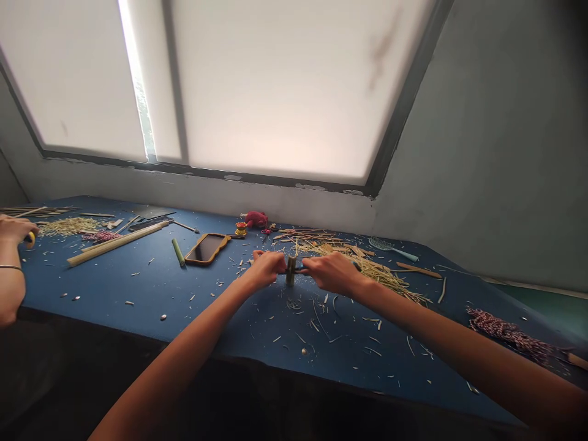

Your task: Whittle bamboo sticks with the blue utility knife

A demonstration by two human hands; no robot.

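front edge: blue bench [110, 294] with loose shavings [372, 351] scattered nearer than the bamboo piece [291, 271], plus a small shiny round bit [304, 351]
cord: red and white bundle [509, 337], well off to the right of the bamboo piece and a bit nearer
the bamboo piece: short, standing upright on the bench, right between the two hands
left hand: the left hand [267, 269] is closed on the end of a thin dark tool [282, 272] lying across the bamboo piece
right hand: also a closed grip, the right hand [333, 271] has the other end of that tool, just right of the bamboo piece
neighbour: someone else's hand [17, 230] way out left of the bamboo piece, with something yellow [30, 239] at it
left of the bamboo piece: wavy-framed dark panel [206, 250], green stick [178, 252] near it, long pale strips [118, 244] further out
right of the bamboo piece: messy straw-like pile [390, 278], pale blue hairbrush [394, 248] behind it
back: red lumpy thing [256, 219] beyond the bamboo piece, slightly left, then the covered window [285, 86]
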